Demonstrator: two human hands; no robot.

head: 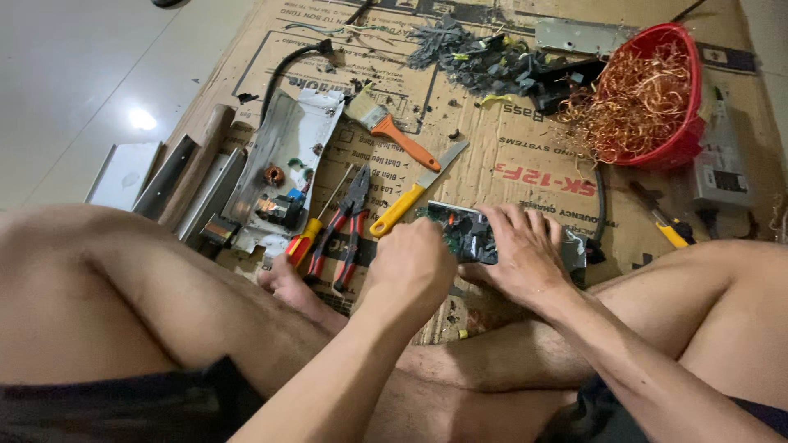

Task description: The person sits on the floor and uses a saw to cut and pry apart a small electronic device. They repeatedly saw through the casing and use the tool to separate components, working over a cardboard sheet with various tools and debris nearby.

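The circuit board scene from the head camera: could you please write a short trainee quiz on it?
1. True or false: both hands are on the circuit board.
2. What fills the red basket? A) copper wire B) screws C) water
3. Which tool lies between the red-handled screwdriver and the yellow-handled knife?

Key:
1. True: the left hand and right hand both rest on it.
2. A, copper wire.
3. The red-handled pliers.

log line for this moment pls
left hand fist at circuit board | right hand pressing board | pliers beside, on cardboard
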